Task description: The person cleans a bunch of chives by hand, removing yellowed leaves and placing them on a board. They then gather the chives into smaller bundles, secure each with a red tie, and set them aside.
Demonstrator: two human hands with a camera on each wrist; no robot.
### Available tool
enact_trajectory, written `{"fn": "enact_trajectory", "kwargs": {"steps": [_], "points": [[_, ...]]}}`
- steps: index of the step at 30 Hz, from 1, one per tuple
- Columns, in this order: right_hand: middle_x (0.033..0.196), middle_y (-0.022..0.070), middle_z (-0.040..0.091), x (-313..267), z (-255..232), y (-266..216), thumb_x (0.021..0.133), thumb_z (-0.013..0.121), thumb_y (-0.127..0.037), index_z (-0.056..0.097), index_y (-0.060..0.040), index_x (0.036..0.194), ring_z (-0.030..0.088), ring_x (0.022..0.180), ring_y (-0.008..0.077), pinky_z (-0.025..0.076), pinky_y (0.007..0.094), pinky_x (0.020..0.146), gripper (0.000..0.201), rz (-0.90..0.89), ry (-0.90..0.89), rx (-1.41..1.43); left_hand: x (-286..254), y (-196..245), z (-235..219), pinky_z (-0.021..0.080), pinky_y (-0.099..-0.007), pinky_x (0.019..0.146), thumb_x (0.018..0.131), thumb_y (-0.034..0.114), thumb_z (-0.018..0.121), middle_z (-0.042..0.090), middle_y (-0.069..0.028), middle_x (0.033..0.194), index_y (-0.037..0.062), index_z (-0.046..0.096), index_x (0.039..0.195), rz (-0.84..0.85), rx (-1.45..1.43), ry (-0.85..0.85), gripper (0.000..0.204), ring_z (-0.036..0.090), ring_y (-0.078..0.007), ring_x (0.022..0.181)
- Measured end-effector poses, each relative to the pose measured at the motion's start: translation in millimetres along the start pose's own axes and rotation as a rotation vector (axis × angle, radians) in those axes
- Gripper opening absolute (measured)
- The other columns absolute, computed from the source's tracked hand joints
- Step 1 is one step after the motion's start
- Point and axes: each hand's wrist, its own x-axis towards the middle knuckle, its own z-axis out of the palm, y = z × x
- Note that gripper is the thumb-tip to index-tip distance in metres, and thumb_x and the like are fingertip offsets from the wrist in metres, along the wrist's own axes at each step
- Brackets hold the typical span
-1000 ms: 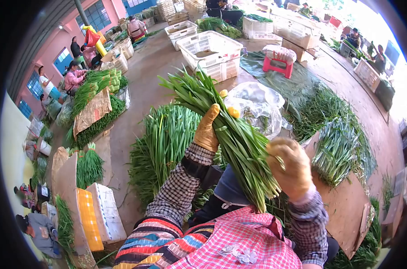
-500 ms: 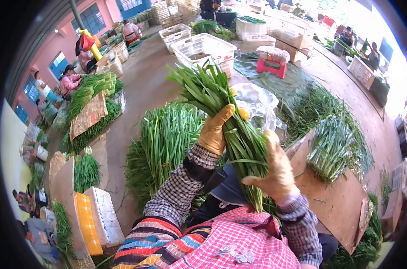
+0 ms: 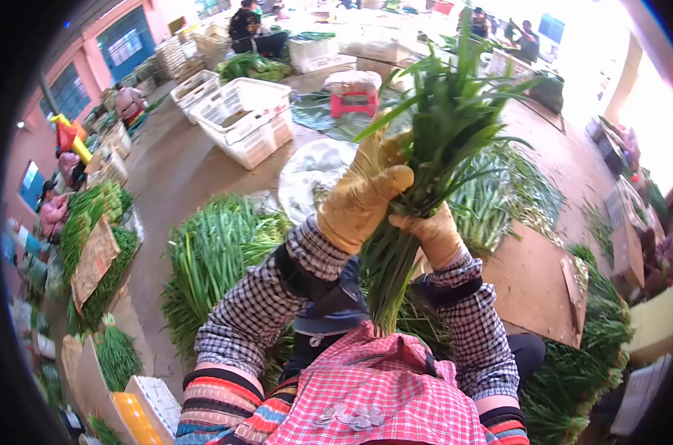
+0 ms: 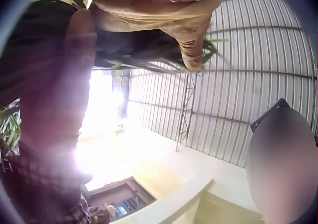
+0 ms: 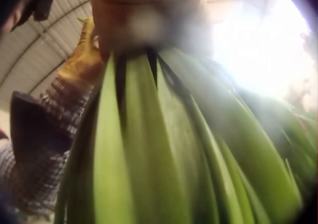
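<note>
A bunch of long green leaves (image 3: 444, 122) stands nearly upright before the chest, stems down. My gloved left hand (image 3: 362, 196) lies against its left side, thumb and fingers spread apart, the fingertips partly behind leaves. Lower on the stems my gloved right hand (image 3: 434, 236) grips the bunch. In the left wrist view the left hand (image 4: 149, 15) is beside the dark leaves (image 4: 136, 47) with its thumb extended. Broad leaves (image 5: 149, 149) spread below the right hand (image 5: 149, 25) in the right wrist view; its fingertips are hidden.
Heaps of leaves lie to the left (image 3: 214, 259) and right (image 3: 499, 189). A cardboard sheet (image 3: 533, 282) is at the right. Beyond are a white crate (image 3: 251, 137), clear plastic (image 3: 307, 174) and a pink stool (image 3: 353, 100). People sit further back.
The bunch has risen and turned more upright. My right hand, apart from the stems before, now grips them; my left hand has loosened its hold. The head view has swung right.
</note>
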Motion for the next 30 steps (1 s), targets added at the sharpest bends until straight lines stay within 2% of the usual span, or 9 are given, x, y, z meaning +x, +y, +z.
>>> {"fn": "enact_trajectory", "kwargs": {"steps": [3, 7, 9, 13, 17, 19, 24, 28, 30], "points": [[0.104, 0.0125, 0.066, -23.9, -25.2, -26.5, 0.07, 0.075, -0.005, 0.055, 0.0007, 0.119, 0.065, 0.089, 0.0224, 0.054, 0.0364, 0.081, 0.054, 0.047, 0.032, 0.087, 7.4, -11.4, -16.1, 0.028, -0.0361, 0.107, 0.081, 0.052, 0.068, 0.042, -0.0119, 0.141, 0.0057, 0.026, 0.147, -0.062, 0.43, 0.064, 0.091, 0.042, -0.0235, 0.127], [0.11, 0.0154, 0.064, -58.3, -78.4, -37.6, 0.077, 0.073, -0.015, 0.045, -0.0017, 0.132, 0.065, 0.095, 0.0269, 0.055, 0.044, 0.086, 0.064, -0.076, 0.033, 0.305, 17.1, 1.2, -40.2, 0.026, -0.0402, 0.111, 0.083, 0.05, 0.068, 0.055, -0.0125, 0.131, 0.004, 0.045, 0.137, -0.085, 0.5, 0.215, 0.074, 0.048, -0.0219, 0.124], [0.12, 0.0173, 0.06, -80.1, -108.9, -43.8, 0.076, 0.072, -0.026, 0.05, 0.0004, 0.124, 0.062, 0.102, 0.032, 0.052, 0.0494, 0.092, 0.06, -0.176, 0.096, 0.204, 13.5, 7.5, -55.2, 0.03, -0.0372, 0.109, 0.083, 0.05, 0.068, 0.057, -0.0131, 0.128, 0.006, 0.049, 0.134, -0.133, 0.618, 0.314, 0.07, 0.05, -0.0215, 0.123], [0.117, 0.0177, 0.061, -118.4, -135.6, -64.6, 0.076, 0.07, -0.028, 0.056, -0.0003, 0.118, 0.058, 0.109, 0.0333, 0.048, 0.0511, 0.096, 0.053, -0.236, 0.155, 0.247, 1.4, -1.7, -94.1, 0.037, -0.0343, 0.103, 0.09, 0.04, 0.063, 0.059, -0.0109, 0.126, 0.0059, 0.048, 0.136, -0.311, 0.936, 0.211, 0.059, 0.052, -0.0214, 0.12], [0.115, 0.0187, 0.061, -154.6, -157.7, -79.2, 0.077, 0.067, -0.032, 0.052, 0.0021, 0.124, 0.061, 0.103, 0.0339, 0.051, 0.0488, 0.091, 0.059, -0.332, 0.219, 0.24, 4.3, -6.0, -96.6, 0.041, -0.0406, 0.098, 0.085, 0.04, 0.064, 0.06, -0.0201, 0.12, 0.0083, 0.053, 0.131, -0.689, 2.136, -0.353, 0.058, 0.056, -0.0307, 0.114], [0.116, 0.0182, 0.06, -175.0, -176.2, -86.7, 0.078, 0.066, -0.032, 0.055, 0.0016, 0.12, 0.059, 0.107, 0.0339, 0.049, 0.049, 0.094, 0.055, -0.4, 0.238, 0.205, 2.1, -14.2, -106.7, 0.043, -0.0437, 0.096, 0.084, 0.042, 0.063, 0.061, -0.0214, 0.119, 0.0071, 0.053, 0.131, -0.666, 2.234, -0.454, 0.06, 0.056, -0.0355, 0.113], [0.1, 0.002, 0.051, -209.7, -168.7, -110.9, 0.081, 0.066, -0.03, 0.045, -0.005, 0.12, 0.049, 0.103, 0.0179, 0.035, 0.0388, 0.106, 0.051, -0.55, 0.255, 0.125, 27.4, -69.5, -58.4, 0.045, -0.0377, 0.095, 0.087, 0.046, 0.063, 0.06, -0.0205, 0.122, 0.001, 0.048, 0.133, -0.591, 1.559, -0.636, 0.066, 0.058, -0.0322, 0.112], [0.097, 0.0008, 0.049, -253.6, -185.0, -111.5, 0.076, 0.072, -0.035, 0.048, -0.0099, 0.102, 0.05, 0.1, 0.0162, 0.037, 0.0376, 0.104, 0.043, -0.501, 0.297, 0.059, 36.6, -177.3, -11.7, 0.042, -0.0337, 0.099, 0.094, 0.048, 0.054, 0.057, -0.0192, 0.129, -0.0021, 0.041, 0.137, -0.711, 1.011, -0.696, 0.068, 0.054, -0.0266, 0.119], [0.098, 0.0028, 0.051, -271.6, -184.4, -112.1, 0.076, 0.069, -0.027, 0.048, -0.0062, 0.111, 0.049, 0.099, 0.0187, 0.038, 0.0399, 0.101, 0.046, -0.509, 0.296, 0.104, 20.5, -249.5, -11.7, 0.035, -0.0345, 0.107, 0.086, 0.07, 0.046, 0.045, -0.025, 0.139, -0.0038, 0.031, 0.143, -0.616, 0.896, -0.708, 0.095, 0.047, -0.0321, 0.127]]}}
